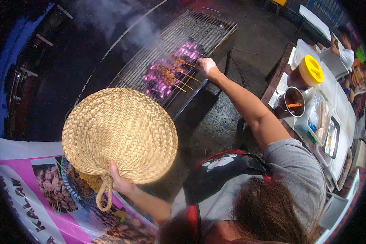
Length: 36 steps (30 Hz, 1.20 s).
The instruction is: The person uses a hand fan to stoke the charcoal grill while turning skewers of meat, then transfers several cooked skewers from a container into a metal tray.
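My left hand [122, 181] grips a round woven palm fan [119, 134] near its looped handle [104, 192]. The fan's broad face covers the near end of the charcoal grill [204, 26]. Over glowing charcoal [158, 87] lie several meat skewers [167, 75], their bare stick ends pointing toward me. At the grill's right edge, my right hand [206, 67] is closed around the stick end of the farthest skewer [187, 63]; its fingertips are partly hidden.
Smoke [143, 32] drifts above the grill's left side. To the right, a table [276, 71] holds a yellow-lidded container [305, 73], a metal pot of dark sauce [294, 99] with an orange-handled utensil, and plastic tubs [311, 122]. A printed banner [58, 219] hangs at lower left. Another person [344, 55] is beyond the table.
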Tool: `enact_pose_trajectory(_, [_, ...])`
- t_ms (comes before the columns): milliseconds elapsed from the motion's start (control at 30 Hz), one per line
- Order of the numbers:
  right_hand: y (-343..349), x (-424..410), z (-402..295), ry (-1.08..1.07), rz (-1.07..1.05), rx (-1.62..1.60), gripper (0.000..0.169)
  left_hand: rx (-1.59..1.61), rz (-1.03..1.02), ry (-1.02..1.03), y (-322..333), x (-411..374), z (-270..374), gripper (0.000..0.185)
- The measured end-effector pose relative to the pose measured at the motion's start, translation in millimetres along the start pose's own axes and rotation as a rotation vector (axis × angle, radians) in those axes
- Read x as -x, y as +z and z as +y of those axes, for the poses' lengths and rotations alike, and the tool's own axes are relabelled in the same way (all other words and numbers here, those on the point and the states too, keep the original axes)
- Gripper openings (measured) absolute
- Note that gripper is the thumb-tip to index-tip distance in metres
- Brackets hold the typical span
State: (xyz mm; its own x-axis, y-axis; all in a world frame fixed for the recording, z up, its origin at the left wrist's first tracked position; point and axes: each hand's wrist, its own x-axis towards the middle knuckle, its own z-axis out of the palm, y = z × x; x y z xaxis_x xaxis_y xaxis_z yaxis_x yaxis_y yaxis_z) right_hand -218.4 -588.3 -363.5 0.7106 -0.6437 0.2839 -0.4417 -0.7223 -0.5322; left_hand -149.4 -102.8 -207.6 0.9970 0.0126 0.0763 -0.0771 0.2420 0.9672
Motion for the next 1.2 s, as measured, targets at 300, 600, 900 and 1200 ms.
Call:
enact_pose_trajectory(300, [2.1, 15.1, -12.3, -0.016, 0.147, -0.049, 0.011, -0.019, -0.011, 0.107, 5.4, -3.6, 6.9, 0.051])
enact_pose_trajectory(600, [5.7, 29.1, -36.5, -0.014, 0.150, -0.061, 0.009, 0.057, -0.091, 0.083, 19.9, 8.5, 22.4, 0.048])
enact_pose_trajectory(900, [-1.7, 25.5, -40.6, -0.034, 0.044, 0.074, 0.013, -0.039, -0.093, 0.211, 7.3, -3.9, 13.5, 0.042])
enact_pose_trajectory(1200, [-52.3, 117.4, -60.3, -0.161, 0.129, -0.121, 0.017, -0.566, 0.021, 0.331, 22.2, -48.5, 37.1, 0.042])
